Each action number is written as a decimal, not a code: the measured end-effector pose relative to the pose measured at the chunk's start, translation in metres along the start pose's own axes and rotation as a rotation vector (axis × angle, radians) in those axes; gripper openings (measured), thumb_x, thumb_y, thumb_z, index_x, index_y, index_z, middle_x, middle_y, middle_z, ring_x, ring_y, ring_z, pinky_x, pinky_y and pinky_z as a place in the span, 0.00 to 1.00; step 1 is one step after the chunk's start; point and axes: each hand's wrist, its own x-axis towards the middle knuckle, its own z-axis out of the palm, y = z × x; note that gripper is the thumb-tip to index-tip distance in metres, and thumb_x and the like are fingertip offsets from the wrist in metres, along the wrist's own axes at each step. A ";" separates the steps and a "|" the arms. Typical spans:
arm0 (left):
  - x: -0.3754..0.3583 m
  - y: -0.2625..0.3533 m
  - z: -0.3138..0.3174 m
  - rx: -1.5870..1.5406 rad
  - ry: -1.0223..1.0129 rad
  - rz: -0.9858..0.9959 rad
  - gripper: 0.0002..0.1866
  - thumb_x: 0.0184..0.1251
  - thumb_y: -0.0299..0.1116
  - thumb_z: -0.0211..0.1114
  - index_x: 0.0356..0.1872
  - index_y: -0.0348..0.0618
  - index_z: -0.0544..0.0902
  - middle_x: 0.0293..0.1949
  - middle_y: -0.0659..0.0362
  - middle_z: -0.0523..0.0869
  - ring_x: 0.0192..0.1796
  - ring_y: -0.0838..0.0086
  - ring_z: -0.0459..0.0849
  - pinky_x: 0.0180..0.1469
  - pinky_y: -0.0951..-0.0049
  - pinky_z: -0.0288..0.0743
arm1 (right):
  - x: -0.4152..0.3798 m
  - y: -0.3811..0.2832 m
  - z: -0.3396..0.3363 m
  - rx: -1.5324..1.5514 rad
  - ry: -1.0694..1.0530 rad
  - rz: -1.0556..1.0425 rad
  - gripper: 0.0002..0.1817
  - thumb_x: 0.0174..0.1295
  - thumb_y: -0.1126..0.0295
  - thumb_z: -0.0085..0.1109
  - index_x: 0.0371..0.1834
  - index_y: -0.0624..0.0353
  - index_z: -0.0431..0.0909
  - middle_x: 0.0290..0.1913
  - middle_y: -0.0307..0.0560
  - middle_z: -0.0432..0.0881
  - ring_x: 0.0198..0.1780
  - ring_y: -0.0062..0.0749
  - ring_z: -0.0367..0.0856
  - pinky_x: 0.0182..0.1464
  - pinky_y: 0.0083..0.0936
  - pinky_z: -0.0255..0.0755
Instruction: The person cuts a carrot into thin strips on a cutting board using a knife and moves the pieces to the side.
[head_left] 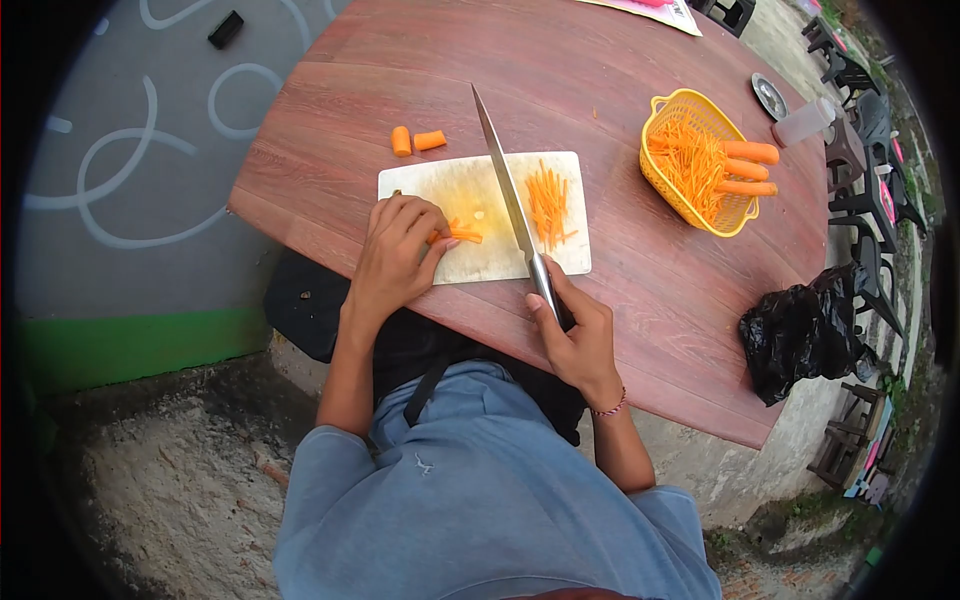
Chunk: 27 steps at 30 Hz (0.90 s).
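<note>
The left hand (398,248) rests on the near left part of a white cutting board (482,262), its fingers bent over a few cut carrot pieces (466,237) that stick out from beneath them; whether those are pinched or merely pressed against the board cannot be told. The right hand (580,338) is closed around the handle of a large kitchen knife (510,190), whose blade slants over the board and past its far edge, pointing away from the person. A small pile of thin carrot strips (548,208) lies on the board to the right of the blade, while the pieces at the left hand are on the blade's other side. The board sits near the close edge of a reddish-brown wooden tabletop (540,60), with two short carrot chunks (401,141) just beyond its far left side. Well to the right stands a yellow plastic basket (668,198) filled with shredded carrot (690,160); three thick carrots (750,152) lie side by side across its right rim. Near the tabletop's right edge are a translucent plastic container (800,123) and, closer to the person, a black plastic bag (800,335). A thin bracelet (612,405) circles the right wrist.
</note>
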 end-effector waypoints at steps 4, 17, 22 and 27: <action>0.000 0.004 -0.001 0.037 -0.010 -0.040 0.08 0.69 0.29 0.74 0.44 0.41 0.85 0.44 0.56 0.84 0.53 0.58 0.82 0.64 0.56 0.71 | 0.002 -0.005 -0.002 -0.066 -0.013 -0.054 0.27 0.72 0.71 0.70 0.73 0.68 0.80 0.43 0.64 0.90 0.40 0.48 0.92 0.47 0.34 0.82; 0.030 0.024 -0.001 -0.316 0.074 -0.235 0.07 0.72 0.32 0.73 0.45 0.43 0.87 0.38 0.60 0.90 0.47 0.64 0.87 0.59 0.59 0.70 | 0.006 -0.002 -0.003 -0.068 -0.056 -0.057 0.27 0.72 0.69 0.71 0.72 0.67 0.81 0.41 0.64 0.90 0.37 0.45 0.91 0.46 0.32 0.81; 0.045 0.030 0.028 -0.200 0.094 -0.311 0.08 0.72 0.37 0.75 0.40 0.46 0.87 0.35 0.66 0.91 0.48 0.69 0.87 0.62 0.56 0.64 | 0.004 0.005 -0.001 0.030 -0.047 0.083 0.28 0.73 0.69 0.70 0.74 0.66 0.80 0.35 0.60 0.88 0.32 0.33 0.86 0.43 0.29 0.80; 0.045 0.029 0.039 -0.103 0.103 -0.281 0.09 0.71 0.39 0.76 0.37 0.47 0.87 0.36 0.67 0.91 0.49 0.68 0.84 0.63 0.52 0.58 | 0.006 -0.005 -0.001 0.117 -0.039 0.235 0.28 0.73 0.70 0.69 0.75 0.66 0.79 0.35 0.59 0.88 0.32 0.31 0.85 0.42 0.28 0.80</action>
